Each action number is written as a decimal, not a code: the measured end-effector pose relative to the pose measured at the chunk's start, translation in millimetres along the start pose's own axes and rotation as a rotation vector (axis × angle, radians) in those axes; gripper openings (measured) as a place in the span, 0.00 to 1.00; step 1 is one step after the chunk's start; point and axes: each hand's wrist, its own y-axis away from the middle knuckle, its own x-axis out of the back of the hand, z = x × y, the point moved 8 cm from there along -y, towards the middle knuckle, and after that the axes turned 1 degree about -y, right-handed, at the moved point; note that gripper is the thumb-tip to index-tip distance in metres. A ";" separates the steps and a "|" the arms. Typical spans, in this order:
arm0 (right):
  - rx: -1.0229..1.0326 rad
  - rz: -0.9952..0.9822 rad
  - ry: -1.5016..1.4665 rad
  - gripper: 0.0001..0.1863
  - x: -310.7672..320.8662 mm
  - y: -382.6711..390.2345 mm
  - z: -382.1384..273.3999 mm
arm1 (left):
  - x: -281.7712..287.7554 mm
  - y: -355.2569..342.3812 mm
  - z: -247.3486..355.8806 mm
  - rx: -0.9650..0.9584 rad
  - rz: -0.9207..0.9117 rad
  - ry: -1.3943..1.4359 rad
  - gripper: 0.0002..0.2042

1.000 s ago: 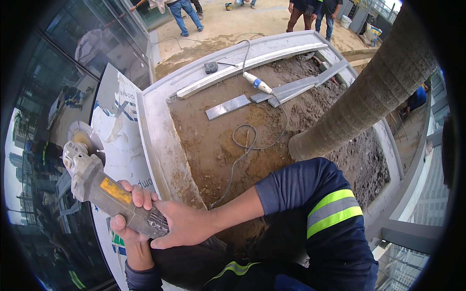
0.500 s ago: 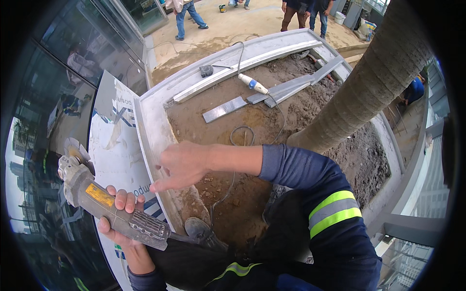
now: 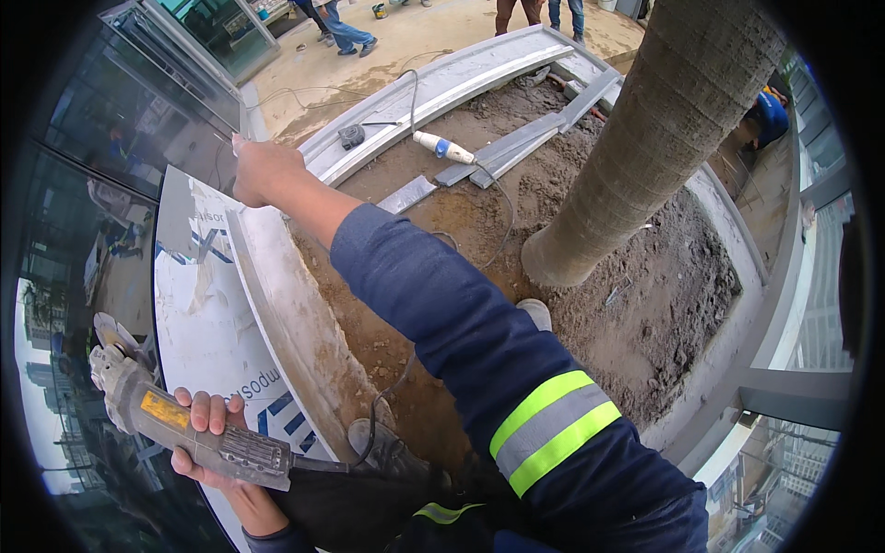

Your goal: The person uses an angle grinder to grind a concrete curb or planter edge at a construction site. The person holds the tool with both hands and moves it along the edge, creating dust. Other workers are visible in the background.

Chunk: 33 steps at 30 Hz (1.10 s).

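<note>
My left hand (image 3: 210, 419), low on the left, is wrapped round the grey body of an angle grinder (image 3: 175, 426). The grinder's disc (image 3: 118, 334) points up and away, close to the dark glass; its cable leaves the rear end. My right arm reaches forward and left across the planter. At its end my right hand (image 3: 267, 173) is closed above the far end of the white panel (image 3: 207, 295), with a fingertip or thumb showing at the top. The back of the hand hides most fingers, so I cannot make out what they hold, if anything.
A palm trunk (image 3: 636, 157) rises from the planter's soil (image 3: 664, 286). Grey strips (image 3: 516, 147) lie beside a cable connector (image 3: 444, 147). A tape measure (image 3: 351, 136) sits on the planter's rim (image 3: 442, 64). Dark glass (image 3: 92, 249) stands at left; people (image 3: 346, 32) are beyond.
My right hand has moved forward and left, from beside the grinder to the panel's far end, and the arm has straightened. My left hand keeps hold of the grinder. The view has shifted.
</note>
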 end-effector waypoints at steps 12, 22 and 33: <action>0.039 0.068 -0.020 0.46 10.5 -0.7 -8.5 | -2.2 -2.4 -6.6 0.021 -0.024 0.007 0.30; 0.048 0.045 -0.030 0.47 5.0 -3.0 -14.7 | -3.2 -2.0 -7.4 0.022 -0.026 0.018 0.30; 0.055 0.039 -0.006 0.48 5.1 -1.6 -20.4 | -2.3 -0.1 -7.3 0.029 -0.006 0.025 0.30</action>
